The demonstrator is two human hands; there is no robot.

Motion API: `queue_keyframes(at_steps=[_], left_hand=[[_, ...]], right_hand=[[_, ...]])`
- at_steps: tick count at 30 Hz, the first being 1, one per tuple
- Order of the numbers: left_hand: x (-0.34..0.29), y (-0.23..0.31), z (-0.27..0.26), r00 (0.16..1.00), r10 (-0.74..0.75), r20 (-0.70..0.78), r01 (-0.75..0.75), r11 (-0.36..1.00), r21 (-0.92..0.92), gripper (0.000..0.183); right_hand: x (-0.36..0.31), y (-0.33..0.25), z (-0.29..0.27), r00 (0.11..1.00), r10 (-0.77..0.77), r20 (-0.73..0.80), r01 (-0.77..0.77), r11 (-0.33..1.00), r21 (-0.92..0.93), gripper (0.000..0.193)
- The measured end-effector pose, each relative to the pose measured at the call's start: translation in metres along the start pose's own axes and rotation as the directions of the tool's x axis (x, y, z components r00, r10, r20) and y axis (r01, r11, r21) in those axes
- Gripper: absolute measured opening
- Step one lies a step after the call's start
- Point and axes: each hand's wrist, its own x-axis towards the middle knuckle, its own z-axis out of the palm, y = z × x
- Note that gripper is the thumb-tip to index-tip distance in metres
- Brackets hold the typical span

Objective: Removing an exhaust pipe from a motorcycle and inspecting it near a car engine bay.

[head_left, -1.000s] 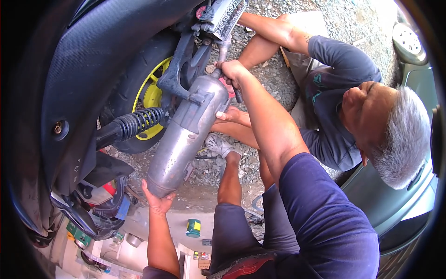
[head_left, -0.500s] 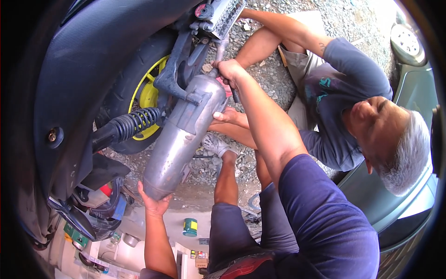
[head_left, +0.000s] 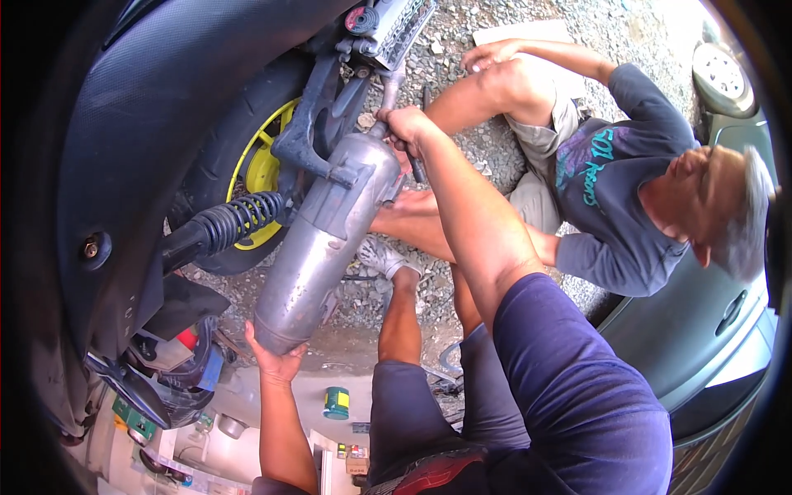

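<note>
1. Gravel [head_left: 450, 33] spreads across the upper centre.
2. Left hand [head_left: 277, 358], below and left of centre, cups the lower end of the silver muffler [head_left: 325, 246], thumb and fingers around it.
3. Silver muffler, left of centre, slants from lower left to upper right, long axis running hand to hand.
4. Right hand [head_left: 409, 129], upper centre, wraps the narrow upper pipe [head_left: 378, 129].

l fingers [head_left: 295, 352] cupped, r fingers [head_left: 399, 121] curled

L of muffler [head_left: 318, 247]: wheel [head_left: 262, 169], shock [head_left: 231, 221] & black bracket [head_left: 301, 150] block way. L hand [head_left: 276, 359] & R hand [head_left: 407, 132] take its ends; co-worker's hand [head_left: 415, 201] just R. Room btwn its lower R side & shin [head_left: 401, 322].
</note>
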Motion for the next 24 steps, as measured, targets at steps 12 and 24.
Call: queue_keyframes(at_steps=[12, 24], left_hand=[[-0.004, 0.001, 0.003, 0.999, 0.003, -0.034, -0.003, 1.0, 0.015, 0.082], [-0.007, -0.004, 0.022, 0.992, 0.026, -0.123, -0.019, 0.998, 0.059, 0.077]], right_hand=[[-0.007, -0.001, -0.001, 1.0, 0.011, 0.022, -0.01, 1.0, -0.028, 0.028], [0.008, 0.011, -0.013, 0.994, -0.036, 0.101, 0.032, 0.999, 0.042, 0.029]])
